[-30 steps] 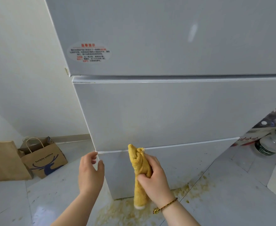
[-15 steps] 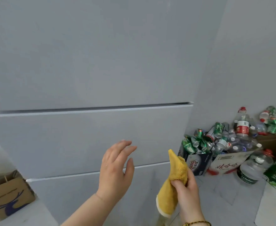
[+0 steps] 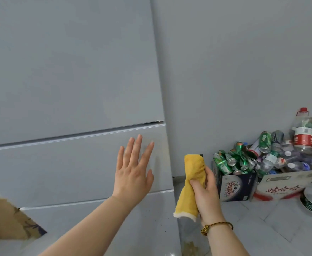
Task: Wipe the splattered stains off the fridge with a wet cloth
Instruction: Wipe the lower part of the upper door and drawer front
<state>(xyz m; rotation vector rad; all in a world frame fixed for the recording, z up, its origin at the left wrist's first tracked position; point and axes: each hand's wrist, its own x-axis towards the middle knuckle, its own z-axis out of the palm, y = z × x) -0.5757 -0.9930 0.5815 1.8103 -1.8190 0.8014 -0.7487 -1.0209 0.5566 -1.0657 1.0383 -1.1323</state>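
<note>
To the right of the fridge (image 3: 68, 80), a dark box (image 3: 232, 185) full of squashed green cans (image 3: 231, 159) is seen on the floor (image 3: 262, 228), against the wall (image 3: 243, 61). A white box (image 3: 280, 185) with red letters is set further right of the fridge, and clear bottles (image 3: 290, 163) are piled in it. A tall bottle (image 3: 302, 133) with a red cap is stood on top of the pile. A brown paper bag (image 3: 9, 220) is seen at the fridge's lower left side. Brown mess (image 3: 190, 246) is spread on the floor by the fridge's bottom right corner.

Part of the fridge's middle drawer is covered by the left hand (image 3: 133, 174). Its fingers are held straight and spread apart. It cannot be told whether the drawer is touched.

The cloth (image 3: 190, 182) is yellow with a white edge at the bottom. It is bunched into a long roll and held upright. It is gripped round the middle by the right hand (image 3: 205, 193), with the fingers curled tight around it. A beaded bracelet (image 3: 216, 226) is worn on that wrist. The cloth is held just right of the fridge's front edge, apart from the fridge. A few small dark specks (image 3: 156, 219) are seen on the fridge's bottom drawer.
</note>
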